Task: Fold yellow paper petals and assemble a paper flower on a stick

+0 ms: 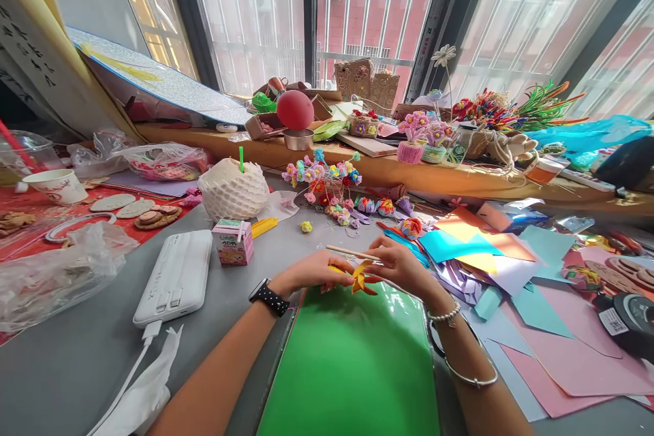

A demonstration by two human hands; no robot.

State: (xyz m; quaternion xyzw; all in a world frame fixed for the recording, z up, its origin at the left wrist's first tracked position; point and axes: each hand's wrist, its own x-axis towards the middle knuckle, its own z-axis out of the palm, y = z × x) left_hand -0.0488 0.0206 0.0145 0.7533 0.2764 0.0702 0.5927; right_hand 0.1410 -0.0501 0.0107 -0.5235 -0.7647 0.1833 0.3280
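My left hand (325,270) pinches a small yellow and orange folded-paper flower (360,278) by its left side, just above the far edge of a green board (357,361). Its pointed strips spread toward my right hand (401,264). That hand is closed on a thin wooden stick (347,251), which points left above the flower. My right fingertips are close to the flower's strips; whether they touch them I cannot tell. Beyond my hands lies a small yellow flower (306,226), near a bunch of colourful craft flowers (327,177).
At left stand a white power bank (176,276) with a cable, a pink drink carton (233,242) and a netted coconut (234,189) with a green straw. Coloured paper sheets (567,347) spread over the right side. A crowded ledge (229,143) runs below the windows.
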